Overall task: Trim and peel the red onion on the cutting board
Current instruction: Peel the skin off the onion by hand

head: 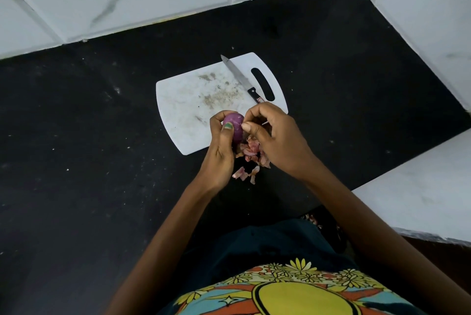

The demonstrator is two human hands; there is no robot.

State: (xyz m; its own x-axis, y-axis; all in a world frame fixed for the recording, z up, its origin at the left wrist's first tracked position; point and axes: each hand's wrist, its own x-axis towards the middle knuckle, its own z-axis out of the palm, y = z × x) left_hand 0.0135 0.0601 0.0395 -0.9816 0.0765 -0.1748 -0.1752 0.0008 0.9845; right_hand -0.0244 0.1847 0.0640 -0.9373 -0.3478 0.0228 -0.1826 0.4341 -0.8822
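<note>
Left hand [221,146]: fingers curled round the onion [233,123].
Right hand [274,133]: fingers pinched at its skin.
Knife [240,79]: lay on the board [183,100] (peelings [251,154] beneath the hands).

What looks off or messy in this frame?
Onion peels are piled on the black counter off the near edge of the cutting board, not on it. The board carries brownish smears. The knife lies flat on the board, clear of both hands. Nothing looks damaged.
</note>
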